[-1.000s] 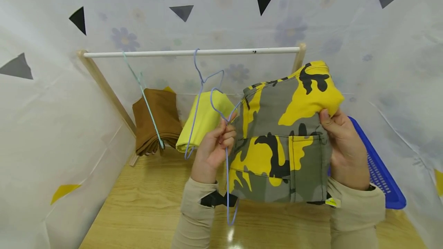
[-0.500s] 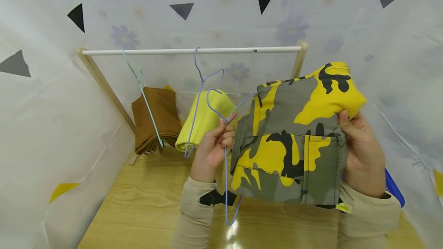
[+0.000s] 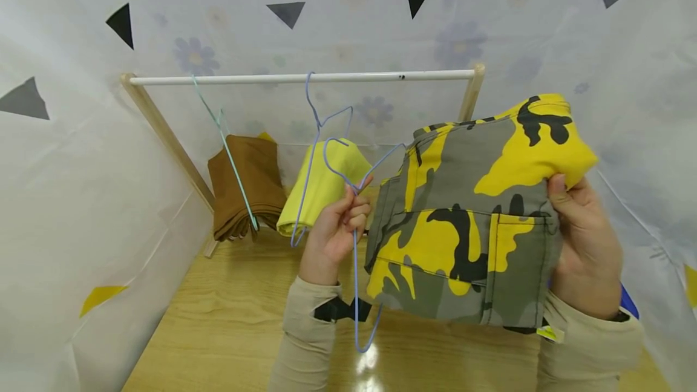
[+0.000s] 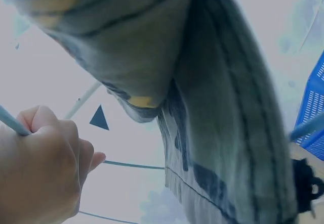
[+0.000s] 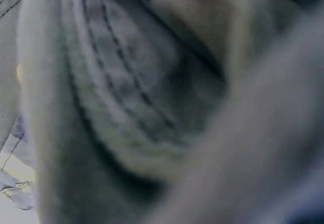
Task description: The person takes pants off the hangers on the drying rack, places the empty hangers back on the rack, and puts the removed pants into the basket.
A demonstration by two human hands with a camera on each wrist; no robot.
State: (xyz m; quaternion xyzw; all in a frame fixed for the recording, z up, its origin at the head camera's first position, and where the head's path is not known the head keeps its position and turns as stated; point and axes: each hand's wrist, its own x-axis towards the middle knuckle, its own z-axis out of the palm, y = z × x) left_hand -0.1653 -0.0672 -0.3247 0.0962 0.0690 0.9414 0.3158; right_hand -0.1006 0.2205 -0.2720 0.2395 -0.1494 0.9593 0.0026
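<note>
In the head view my left hand (image 3: 340, 228) pinches a lilac wire hanger (image 3: 356, 271) near its neck, holding it turned sideways. My right hand (image 3: 588, 247) grips the right side of folded yellow, grey and black camouflage trousers (image 3: 468, 222), thumb in front. The hanger's far part disappears behind the trousers. In the left wrist view, the left hand (image 4: 45, 163) is beside the folded cloth (image 4: 223, 107), and a thin hanger wire (image 4: 134, 164) runs up to the fabric. Blurred grey cloth (image 5: 61, 107) with double stitching fills the right wrist view.
A white rail (image 3: 370, 77) on wooden posts stands behind the hands. Folded brown cloth (image 3: 245, 180) hangs there on a mint hanger (image 3: 234, 168), beside yellow cloth (image 3: 321, 186) on another lilac hanger (image 3: 310, 174). A blue basket (image 3: 628, 301) stands at right on the wooden table (image 3: 218, 331).
The right hand has moved right with the trousers, away from the left hand, covering more of the blue basket. More of the held hanger's upper arm shows. The left hand has hardly moved.
</note>
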